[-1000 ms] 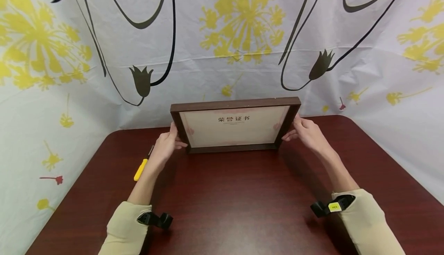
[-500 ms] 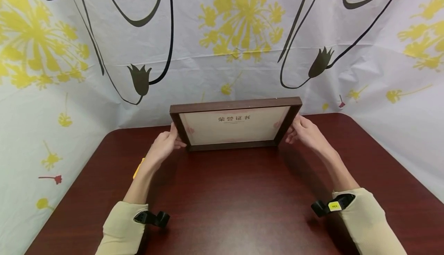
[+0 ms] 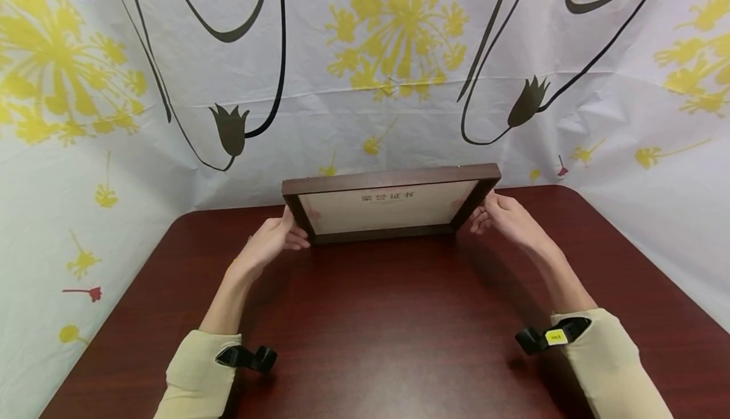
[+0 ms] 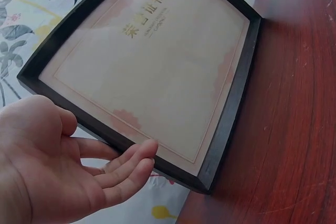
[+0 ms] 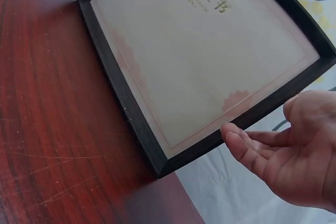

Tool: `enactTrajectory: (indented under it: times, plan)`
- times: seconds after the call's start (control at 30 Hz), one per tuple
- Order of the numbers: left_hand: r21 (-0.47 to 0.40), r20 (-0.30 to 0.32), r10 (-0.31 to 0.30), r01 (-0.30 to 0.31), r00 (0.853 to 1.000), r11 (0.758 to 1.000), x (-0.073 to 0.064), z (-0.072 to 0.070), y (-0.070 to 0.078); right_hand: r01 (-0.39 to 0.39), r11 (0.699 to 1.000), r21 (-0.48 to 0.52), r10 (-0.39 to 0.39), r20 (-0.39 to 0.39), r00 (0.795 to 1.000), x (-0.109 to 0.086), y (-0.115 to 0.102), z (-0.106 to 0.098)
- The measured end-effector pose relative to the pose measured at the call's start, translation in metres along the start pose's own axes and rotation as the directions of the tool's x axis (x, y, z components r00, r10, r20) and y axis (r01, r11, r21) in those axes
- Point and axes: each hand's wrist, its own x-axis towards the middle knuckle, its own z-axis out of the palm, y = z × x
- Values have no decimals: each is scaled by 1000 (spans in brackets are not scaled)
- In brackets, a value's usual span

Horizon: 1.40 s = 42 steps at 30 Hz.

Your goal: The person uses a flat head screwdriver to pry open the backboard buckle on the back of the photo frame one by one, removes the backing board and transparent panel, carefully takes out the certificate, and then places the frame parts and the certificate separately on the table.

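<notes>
A dark brown picture frame (image 3: pixel 388 213) with a cream certificate inside stands on its long lower edge near the back of the table. Its top leans forward toward me, so the printed heading looks foreshortened. My left hand (image 3: pixel 274 238) grips the frame's left side, thumb behind and fingers at the front edge. On the opposite side, my right hand (image 3: pixel 499 216) holds the right edge in the same way. Both wrist views show fingertips (image 4: pixel 144 153) curled onto the dark border. Behind my left forearm, a yellow-handled screwdriver is almost wholly hidden.
The reddish-brown wooden table (image 3: pixel 376 330) stretches from me to the back. A white cloth (image 3: pixel 365 115) printed with yellow flowers and dark stems hangs behind it and along both sides. Black camera straps (image 3: pixel 245 357) sit on both sleeves.
The frame's top has tipped further forward and down, with both hands holding its sides throughout. My left forearm has shifted left, covering the screwdriver that showed before.
</notes>
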Motion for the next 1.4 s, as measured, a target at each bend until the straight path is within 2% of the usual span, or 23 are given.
enactTrajectory:
  times: [0.17,0.4,0.6,0.7,0.87,1.0,1.1,1.23,1.4]
  plan:
    - [-16,4,23,-23,1000,1000,1,-1,-3,17,1000,-2,-17,14,1000,-1,2,-4]
    - [-73,-16,5,-6,1000,997,3,-2,-5,5,1000,3,-5,3,1000,-3,2,-8]
    - [-147,2,-17,17,1000,989,2,-2,-3,-3,988,153,-1,22,1000,-2,3,-10]
    - [-168,9,-54,55,998,984,2,-1,-4,-25,981,191,18,35,999,-2,5,-9]
    - [-143,19,-140,141,990,980,1,0,-8,-108,989,104,102,56,993,-3,7,-10]
    - [-85,42,-148,151,988,985,-2,2,-11,-176,984,12,175,66,982,-6,8,-12]
    - [-68,47,-143,146,989,987,-5,5,-13,-184,980,-79,190,75,979,-7,8,-12]
    - [-39,59,-122,125,991,991,-9,8,-14,-154,970,-190,173,89,981,-9,9,-11]
    - [-8,89,-123,124,988,992,-14,15,-19,-127,958,-257,160,112,981,-12,12,-6]
